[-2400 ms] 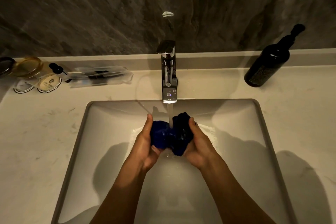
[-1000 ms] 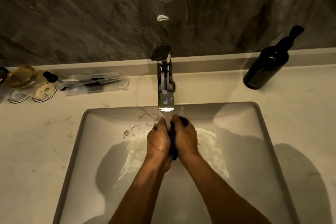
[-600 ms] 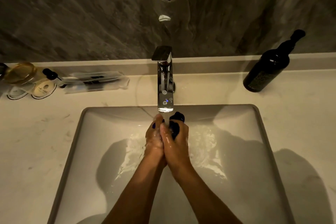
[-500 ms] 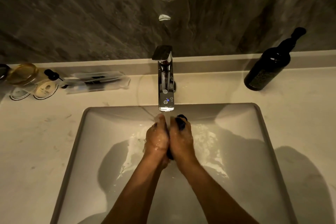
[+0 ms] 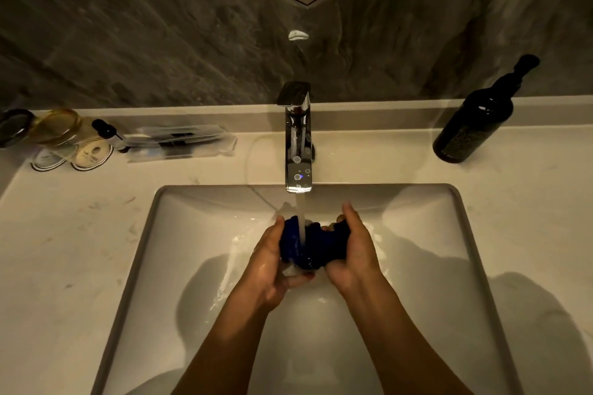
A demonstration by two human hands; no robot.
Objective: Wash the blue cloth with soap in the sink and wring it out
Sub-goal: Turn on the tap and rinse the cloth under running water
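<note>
1. The blue cloth (image 5: 309,245) sits bunched between both hands, directly under the faucet (image 5: 298,151), over the sink (image 5: 462,234).
2. The left hand (image 5: 271,261) and right hand (image 5: 354,253) each curl their fingers round one end.
3. Soaked, it likely feels heavy, limp and slippery.
4. Gripping both ends firmly looks best for twisting.

My two forearms come up from the bottom of the frame, bare to the edge: no sleeves, watch, bracelet or rings that I can see. My left hand (image 5: 272,261) and right hand (image 5: 354,253) sit at the centre, gloveless and glistening wet, fingers (image 5: 348,213) bare too.
</note>
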